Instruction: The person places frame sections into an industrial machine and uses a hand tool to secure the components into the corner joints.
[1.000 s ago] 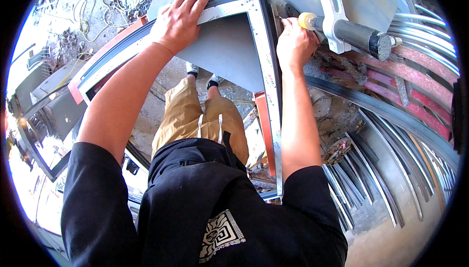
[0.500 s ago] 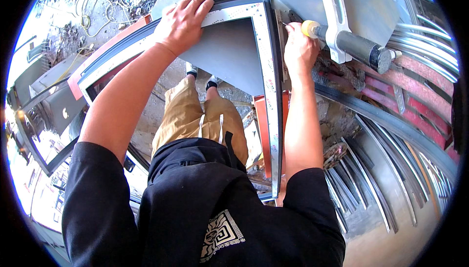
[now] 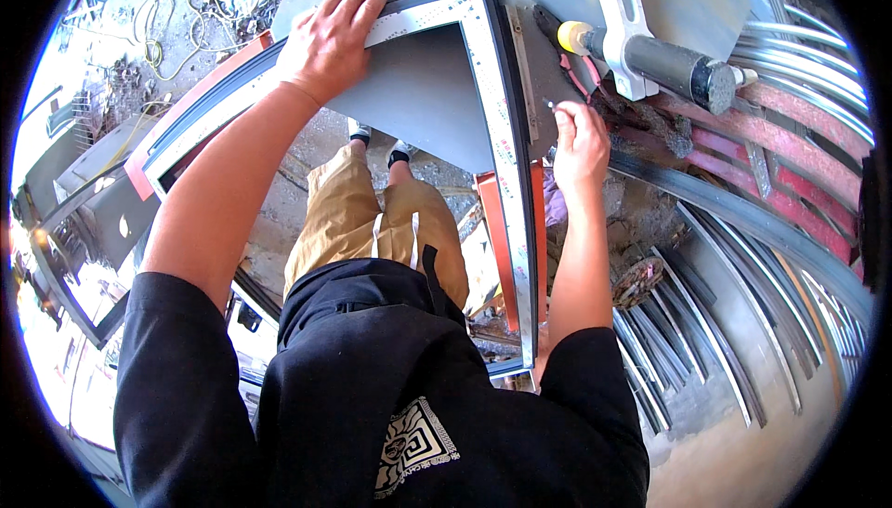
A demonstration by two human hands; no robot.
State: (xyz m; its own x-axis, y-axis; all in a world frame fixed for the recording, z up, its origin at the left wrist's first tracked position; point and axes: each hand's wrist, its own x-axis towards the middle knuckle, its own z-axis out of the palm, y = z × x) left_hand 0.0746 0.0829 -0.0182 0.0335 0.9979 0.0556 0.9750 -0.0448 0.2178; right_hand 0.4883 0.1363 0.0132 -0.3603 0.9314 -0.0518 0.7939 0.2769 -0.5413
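A window frame [image 3: 506, 136] with white, speckled faces and dark edges stands tilted in front of me, its corner near the top middle. My left hand [image 3: 330, 43] grips its upper bar, fingers bent over the far edge. To the right of the frame, my right hand [image 3: 583, 147] is closed in a pinch. Between thumb and fingertips sticks out a small thin metal piece [image 3: 550, 104]; its exact kind is too small to make out. Just beyond that hand lie pliers with pink handles [image 3: 591, 73] on the grey work surface [image 3: 548, 6].
A black cylinder with a yellow end [image 3: 674, 66] sits in a pale metal bracket [image 3: 615, 15] at the upper right. Pink-red beams [image 3: 790, 118] and metal strips [image 3: 706, 322] lie right. An orange-red bar [image 3: 495, 229] is under the frame. Cables [image 3: 153, 34] litter the floor far left.
My right hand has moved down and slightly right, away from the frame's side, with the thin piece in its pinch. The pliers have come into sight. The left hand stays on the frame.
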